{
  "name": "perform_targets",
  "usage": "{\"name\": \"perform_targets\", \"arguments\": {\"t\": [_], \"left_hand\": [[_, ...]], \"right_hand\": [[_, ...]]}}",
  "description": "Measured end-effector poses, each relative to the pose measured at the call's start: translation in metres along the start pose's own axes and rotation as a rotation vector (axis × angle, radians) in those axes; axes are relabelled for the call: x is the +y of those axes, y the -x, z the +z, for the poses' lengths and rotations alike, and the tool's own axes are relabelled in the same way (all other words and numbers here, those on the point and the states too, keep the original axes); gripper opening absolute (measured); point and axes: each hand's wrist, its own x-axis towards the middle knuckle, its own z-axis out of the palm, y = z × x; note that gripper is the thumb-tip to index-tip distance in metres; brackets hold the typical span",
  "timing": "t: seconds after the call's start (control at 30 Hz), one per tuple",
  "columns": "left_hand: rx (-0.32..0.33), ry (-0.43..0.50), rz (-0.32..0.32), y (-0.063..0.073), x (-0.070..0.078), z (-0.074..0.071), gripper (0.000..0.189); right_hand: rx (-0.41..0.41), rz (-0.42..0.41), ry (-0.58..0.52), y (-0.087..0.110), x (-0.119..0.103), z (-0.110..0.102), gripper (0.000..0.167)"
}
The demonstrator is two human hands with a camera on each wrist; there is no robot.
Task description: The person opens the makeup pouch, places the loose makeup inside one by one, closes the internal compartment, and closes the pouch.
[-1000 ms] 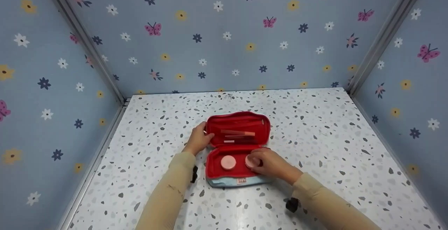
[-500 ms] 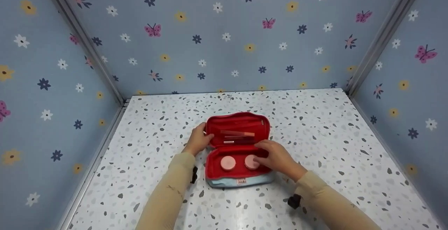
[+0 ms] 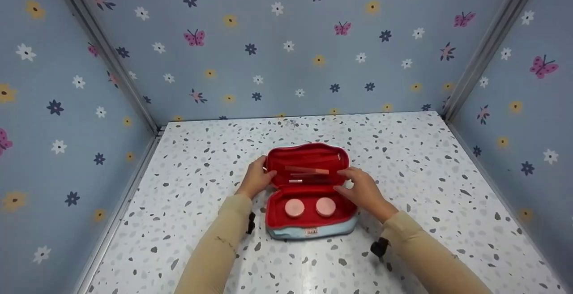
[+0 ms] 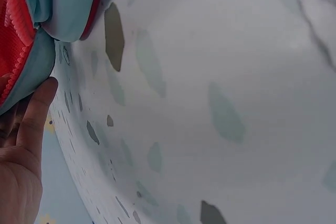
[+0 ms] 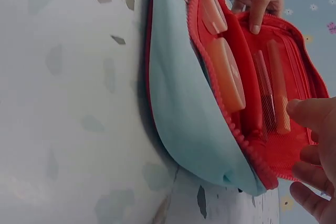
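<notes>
A light-blue zip pouch (image 3: pixel 331 229) with a red lining lies unfolded, its lid leaning back. Two round pink containers (image 3: pixel 294 207) sit side by side in its lower half. Behind mesh in the lid are an orange-ended stick (image 5: pixel 278 85) and a thinner pen-like stick (image 5: pixel 265 85). My left hand (image 3: pixel 256 177) grips the lid's left edge, thumb inside and fingers behind. At the lid's right edge is my right hand (image 3: pixel 363 191), thumb (image 5: pixel 304 111) over the red inside and fingers spread apart, pinching nothing.
The pouch rests on a white speckled table (image 3: pixel 215 146). Blue flowered panels (image 3: pixel 291 61) stand at the back and both sides, joined by grey metal corner posts (image 3: pixel 488 57). Dark wrist devices (image 3: pixel 379 247) show beneath the sleeves.
My right hand has let go of the right-hand pink container and moved up and right to the lid's edge. The pouch has shifted slightly right; my left hand keeps its hold.
</notes>
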Motion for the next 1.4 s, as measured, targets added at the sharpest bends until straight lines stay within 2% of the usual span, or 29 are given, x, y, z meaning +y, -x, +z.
{"name": "perform_targets", "arguments": {"t": [0.47,0.93,1.2,1.4], "left_hand": [[-0.008,0.012,0.0,-0.001,0.0,0.005,0.031],[-0.009,-0.02,-0.022,-0.001,0.002,0.005,0.033],[-0.007,-0.029,-0.027,-0.001,0.001,0.005,0.034],[-0.014,-0.026,-0.038,-0.002,0.001,0.006,0.032]], "right_hand": [[0.116,0.043,0.003,-0.011,0.016,-0.007,0.036],[0.188,0.083,0.007,-0.028,0.016,-0.005,0.035],[0.195,0.07,-0.065,-0.038,0.015,0.001,0.036],[0.18,0.119,-0.139,-0.042,0.015,0.005,0.032]]}}
